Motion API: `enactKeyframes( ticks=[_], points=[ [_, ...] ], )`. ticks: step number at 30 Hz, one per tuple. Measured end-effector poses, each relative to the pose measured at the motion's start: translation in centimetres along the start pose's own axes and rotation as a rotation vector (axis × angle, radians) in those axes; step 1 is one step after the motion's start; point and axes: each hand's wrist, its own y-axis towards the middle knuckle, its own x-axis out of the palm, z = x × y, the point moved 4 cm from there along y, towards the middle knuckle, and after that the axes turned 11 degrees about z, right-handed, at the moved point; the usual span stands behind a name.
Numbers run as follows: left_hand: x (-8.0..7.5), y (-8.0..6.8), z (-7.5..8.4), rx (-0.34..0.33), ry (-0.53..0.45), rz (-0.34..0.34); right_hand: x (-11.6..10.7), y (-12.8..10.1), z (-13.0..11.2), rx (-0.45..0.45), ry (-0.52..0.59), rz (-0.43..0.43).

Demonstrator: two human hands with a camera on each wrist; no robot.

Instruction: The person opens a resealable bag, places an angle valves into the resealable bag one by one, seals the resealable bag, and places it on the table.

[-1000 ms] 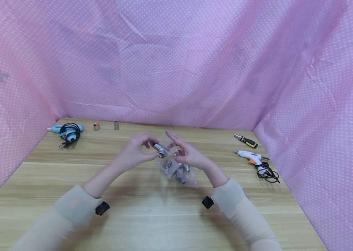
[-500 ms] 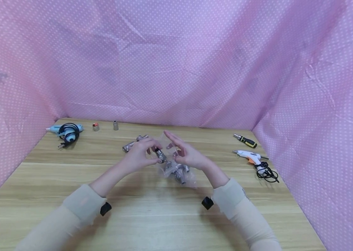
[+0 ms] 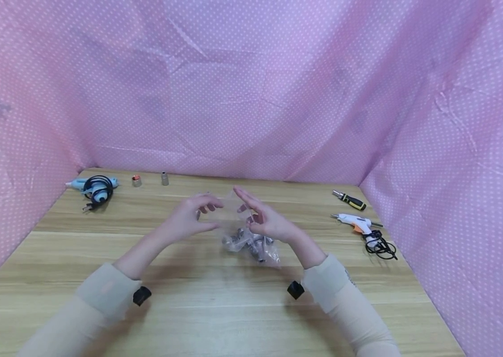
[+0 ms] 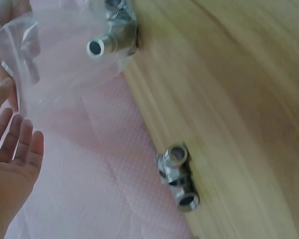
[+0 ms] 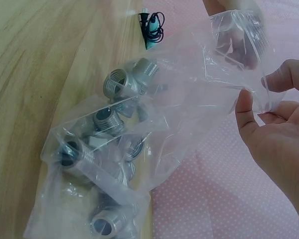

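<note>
No legible writing or brand marks appear on any item. At far left on the table (image 3: 99, 238) lies a blue glue gun (image 3: 93, 187). The left hand (image 3: 189, 218) is raised, fingers loosely spread, holding nothing. Behind it, loose metal fittings (image 4: 178, 177) lie on the table. The right hand (image 3: 266, 219) pinches the mouth of a clear plastic bag (image 5: 154, 134) at table centre; the bag holds threaded silver pipe fittings (image 5: 107, 122). At right lie a screwdriver (image 3: 349, 199) and a white glue gun (image 3: 358, 223).

A makeshift craft workbench: wooden table (image 3: 216, 317), pink dotted cloth backdrop (image 3: 251, 89), glue guns (image 3: 356, 223)
</note>
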Motion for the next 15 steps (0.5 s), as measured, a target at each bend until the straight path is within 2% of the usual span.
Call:
enactKeyframes(
  ticks=[8, 15],
  points=[
    [-2.7, -0.2, -1.2, -0.064, 0.029, -0.046, -0.2, 0.3, 2.0, -0.019, -0.012, 0.013],
    [-4.0, -0.9, -4.7, -0.134, 0.091, -0.140, -0.1, 0.4, 2.1, -0.023, -0.016, 0.018]
  ],
)
